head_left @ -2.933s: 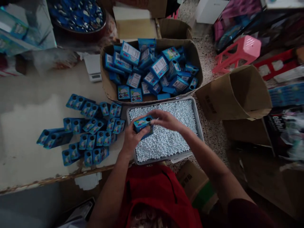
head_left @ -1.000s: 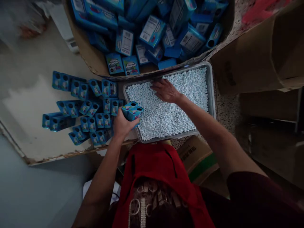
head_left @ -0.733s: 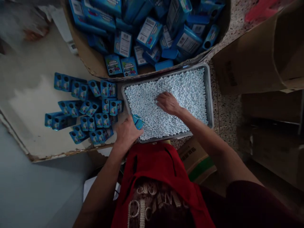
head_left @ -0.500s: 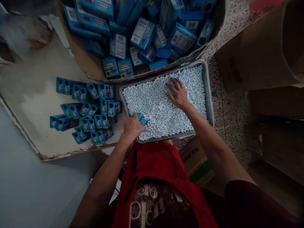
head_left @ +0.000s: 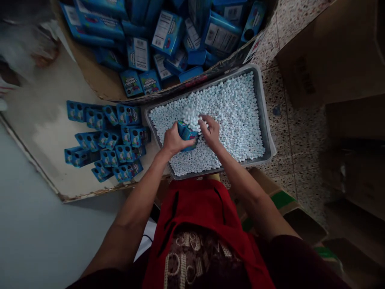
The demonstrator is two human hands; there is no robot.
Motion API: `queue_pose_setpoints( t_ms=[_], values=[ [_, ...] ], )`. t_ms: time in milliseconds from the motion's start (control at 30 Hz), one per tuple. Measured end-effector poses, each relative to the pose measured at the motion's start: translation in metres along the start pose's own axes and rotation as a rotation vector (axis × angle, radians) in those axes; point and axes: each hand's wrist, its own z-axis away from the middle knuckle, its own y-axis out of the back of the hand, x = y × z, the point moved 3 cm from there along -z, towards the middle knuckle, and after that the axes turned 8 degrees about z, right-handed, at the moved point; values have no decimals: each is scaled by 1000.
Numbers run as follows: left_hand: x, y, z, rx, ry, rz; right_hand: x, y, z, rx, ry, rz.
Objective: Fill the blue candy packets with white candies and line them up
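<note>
My left hand [head_left: 175, 141] is closed around small blue candy boxes [head_left: 187, 133], two by the look of it, held low over the tray. My right hand [head_left: 211, 131] is beside them with its fingers curled on a clump of candies. A blurred heap of small white candies [head_left: 191, 114] covers the upper end of the boxes, hiding their openings. Below both hands, a metal tray [head_left: 268, 136] with a clear plastic lining holds a broad layer of loose pale candies [head_left: 234, 116].
Blue boxes with round holes [head_left: 110, 140] stand in rows on the white tabletop [head_left: 48, 132] at left. Beyond the tray, a large cardboard carton [head_left: 87, 76] is full of blue boxes. More brown cartons [head_left: 325, 60] stand on the speckled floor at right.
The left hand has lifted the blue boxes from the tray's near left corner, towards its middle. The right hand has come left from the candies, bringing some to the boxes.
</note>
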Motion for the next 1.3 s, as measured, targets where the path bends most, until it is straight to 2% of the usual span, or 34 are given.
queue_pose_setpoints(
  t_ms=[100,167,267,367,433,600,700,767,1000,1067,1100,1133,1233,1300],
  values=[
    [-11,-12,5,75,-193,208,0,-11,2,144,-324,-441],
    [-21,-18,12,142,-301,256,-2,-16,1,193,-479,-717],
    [-34,-23,23,232,-301,255,-17,-17,-1,114,-581,-963],
    [-36,-25,32,251,-185,282,-50,-9,3,-27,-482,-990],
    [-34,-23,38,266,-156,310,-74,-4,8,-52,-399,-949],
    [-36,-14,54,254,-290,383,-117,5,17,13,-233,-855],
    [-39,-11,56,199,-416,440,-129,6,17,-48,-134,-787],
    [-40,-9,54,202,-454,462,-131,5,17,-93,-82,-754],
    [-34,-2,45,319,-332,385,-131,-7,26,-239,128,-529],
    [-32,5,44,305,-342,347,-127,-2,35,-286,205,-442],
    [-31,11,42,286,-349,319,-120,4,41,-270,218,-377],
    [-31,19,40,272,-338,282,-110,12,48,-213,208,-283],
    [-32,57,25,261,-238,89,-58,45,81,104,62,201],
    [-31,82,6,204,-171,-111,-18,57,105,199,-50,590]
  ],
)
